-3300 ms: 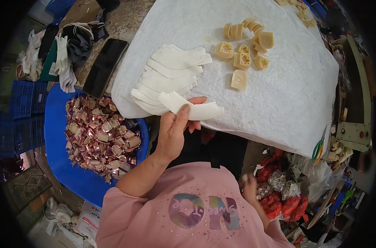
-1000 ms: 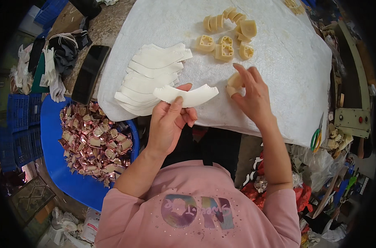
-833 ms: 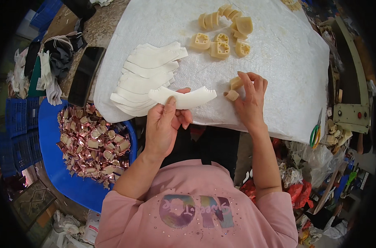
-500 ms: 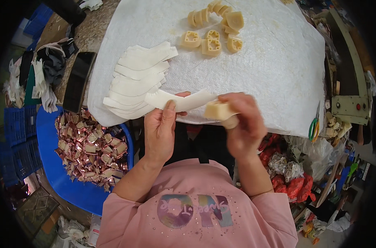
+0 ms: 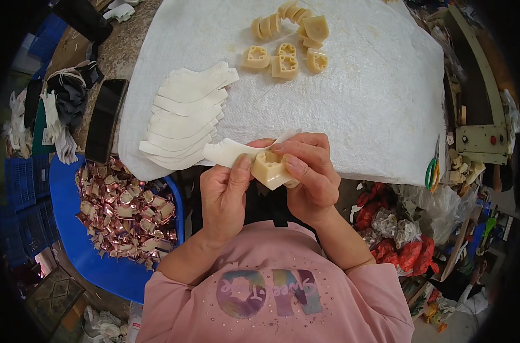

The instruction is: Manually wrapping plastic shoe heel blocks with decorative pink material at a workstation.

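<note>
Between thumb and fingers, my left hand (image 5: pixel 221 197) grips a curved white strip (image 5: pixel 228 152) of thin, leather-like sheet. My right hand (image 5: pixel 314 182) holds a cream plastic shoe heel (image 5: pixel 270 174), its hollow, ribbed end turned up. The heel sits against the strip, and the left thumb is close beside it. Behind the right fingers the strip's far end sticks up; its middle is hidden. To the left on the table, several similar white strips (image 5: pixel 182 117) lie fanned and overlapping. More cream heels (image 5: pixel 284 67) stand at the far middle.
A white woven sheet covers the table (image 5: pixel 351 114). A blue tub (image 5: pixel 77 228) of pinkish metallic heels stands at lower left, below a dark phone (image 5: pixel 106 120). Scissors (image 5: pixel 432 171) hang at the right edge, near a grey-green machine frame (image 5: pixel 483 140) and red plastic bags (image 5: pixel 408 257).
My right hand has moved left and brought the heel against the white strip, turning its hollow end up. The left hand still holds the strip and has shifted little.
</note>
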{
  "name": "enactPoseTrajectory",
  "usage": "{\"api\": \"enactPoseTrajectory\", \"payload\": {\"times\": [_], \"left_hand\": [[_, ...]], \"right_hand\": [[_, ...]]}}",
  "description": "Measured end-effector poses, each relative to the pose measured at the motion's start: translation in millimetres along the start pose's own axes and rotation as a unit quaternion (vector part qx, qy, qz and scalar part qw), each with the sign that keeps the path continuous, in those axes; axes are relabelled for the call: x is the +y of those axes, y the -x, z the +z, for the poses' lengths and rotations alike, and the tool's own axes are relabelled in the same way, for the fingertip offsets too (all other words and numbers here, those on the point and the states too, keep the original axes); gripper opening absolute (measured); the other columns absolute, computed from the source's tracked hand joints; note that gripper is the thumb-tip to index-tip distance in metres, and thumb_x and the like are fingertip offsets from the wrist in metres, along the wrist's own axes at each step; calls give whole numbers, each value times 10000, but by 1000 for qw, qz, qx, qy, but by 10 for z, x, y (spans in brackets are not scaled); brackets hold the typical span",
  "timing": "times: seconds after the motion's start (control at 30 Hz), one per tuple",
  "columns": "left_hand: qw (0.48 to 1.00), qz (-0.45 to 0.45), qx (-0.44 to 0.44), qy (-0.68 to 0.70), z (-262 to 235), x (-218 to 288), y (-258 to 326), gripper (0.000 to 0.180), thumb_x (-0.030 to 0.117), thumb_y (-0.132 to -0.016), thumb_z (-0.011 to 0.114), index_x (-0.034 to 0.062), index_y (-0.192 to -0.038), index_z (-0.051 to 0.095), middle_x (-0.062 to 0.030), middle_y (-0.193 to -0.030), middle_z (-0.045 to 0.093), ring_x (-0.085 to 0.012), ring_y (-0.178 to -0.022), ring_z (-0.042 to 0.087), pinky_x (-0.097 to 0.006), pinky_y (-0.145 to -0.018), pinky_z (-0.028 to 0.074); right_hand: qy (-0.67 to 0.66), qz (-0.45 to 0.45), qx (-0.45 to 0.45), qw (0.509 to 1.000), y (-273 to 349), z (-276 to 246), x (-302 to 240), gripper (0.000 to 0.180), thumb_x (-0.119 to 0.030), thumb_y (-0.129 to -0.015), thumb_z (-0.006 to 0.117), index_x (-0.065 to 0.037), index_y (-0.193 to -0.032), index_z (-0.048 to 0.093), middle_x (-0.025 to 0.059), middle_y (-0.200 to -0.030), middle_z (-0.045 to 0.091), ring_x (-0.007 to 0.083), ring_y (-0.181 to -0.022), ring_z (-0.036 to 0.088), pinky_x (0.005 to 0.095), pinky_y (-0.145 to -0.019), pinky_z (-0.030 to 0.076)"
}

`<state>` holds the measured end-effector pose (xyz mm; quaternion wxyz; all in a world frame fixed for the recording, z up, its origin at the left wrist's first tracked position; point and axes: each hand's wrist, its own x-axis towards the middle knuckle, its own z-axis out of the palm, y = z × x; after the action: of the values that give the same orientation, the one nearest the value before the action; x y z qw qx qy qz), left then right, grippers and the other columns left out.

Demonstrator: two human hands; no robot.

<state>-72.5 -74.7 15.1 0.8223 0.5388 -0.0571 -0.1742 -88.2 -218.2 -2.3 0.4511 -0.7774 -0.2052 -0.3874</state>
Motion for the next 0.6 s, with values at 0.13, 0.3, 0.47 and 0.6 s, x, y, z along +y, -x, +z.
{"api": "enactPoseTrajectory", "payload": {"times": [0.13, 0.3, 0.47, 0.6], "left_hand": [[999, 16, 29, -4, 119, 24, 28, 370, 184, -994, 382, -107, -1153, 545, -123, -1049, 621, -90, -865, 562, -199, -719, 450], [998, 35, 45, -15, 112, -19, 58, 388, 190, -998, 360, -118, -1171, 520, -167, -1145, 583, -117, -922, 569, -231, -760, 470], [979, 35, -25, -201, -63, 107, 13, 339, 185, -982, 416, -90, -1114, 563, -104, -902, 656, -86, -793, 582, -203, -687, 462], [964, 123, 72, -223, -106, 83, -32, 293, 168, -966, 464, -76, -1051, 602, -39, -748, 622, -54, -673, 524, -182, -609, 419]], "right_hand": [[19, 4, 4, 1000, -1, 31, 27, 461, 104, -610, 618, -47, -1041, 558, 124, -996, 610, 288, -799, 527, 365, -685, 460], [108, -8, -12, 994, -19, 27, 29, 416, 9, -612, 654, -80, -1009, 566, 77, -932, 619, 250, -752, 483, 389, -691, 346], [131, -1, -19, 991, -11, -20, 90, 370, -60, -612, 676, -102, -966, 577, 34, -905, 617, 226, -758, 474, 393, -717, 262], [181, -4, -79, 980, -145, -94, -58, 316, -75, -586, 668, -115, -890, 591, 14, -849, 578, 218, -775, 479, 422, -732, 255]]}}
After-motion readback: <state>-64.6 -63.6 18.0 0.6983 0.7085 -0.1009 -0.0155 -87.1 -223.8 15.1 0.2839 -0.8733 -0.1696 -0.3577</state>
